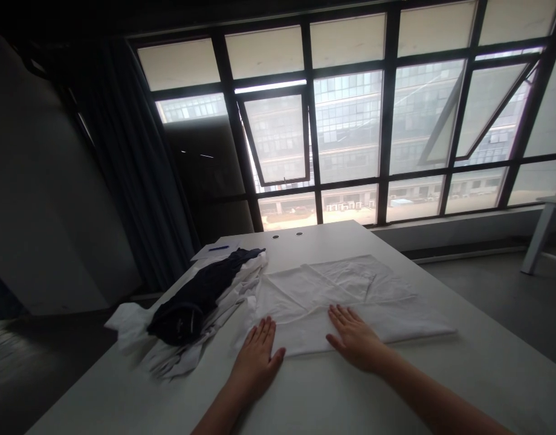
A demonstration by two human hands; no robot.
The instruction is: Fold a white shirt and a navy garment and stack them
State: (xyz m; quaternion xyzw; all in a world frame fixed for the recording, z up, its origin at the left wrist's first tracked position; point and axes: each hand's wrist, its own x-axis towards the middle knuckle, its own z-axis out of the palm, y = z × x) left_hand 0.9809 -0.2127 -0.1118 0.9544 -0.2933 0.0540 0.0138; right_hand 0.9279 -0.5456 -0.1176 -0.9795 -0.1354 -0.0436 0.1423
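A white cloth garment (pixel 339 300), perhaps a T-shirt, lies flat and partly folded on the white table (pixel 323 241), with creases across it. My left hand (pixel 256 356) rests palm down on its near left corner, fingers spread. My right hand (pixel 353 338) presses flat on its near edge, also with fingers apart. Neither hand grips anything. Just left of my left hand is a rumpled heap of white clothing (pixel 178 356), and a dark navy garment (pixel 190 302) lies bunched on top of it.
A sheet of paper (pixel 214 251) with a blue pen (pixel 219 248) lies at the table's far left. Two small holes (pixel 287 234) mark the far end. Tall windows stand beyond the table, a dark curtain (pixel 133 145) hangs left, and a white table leg (pixel 538 235) stands right.
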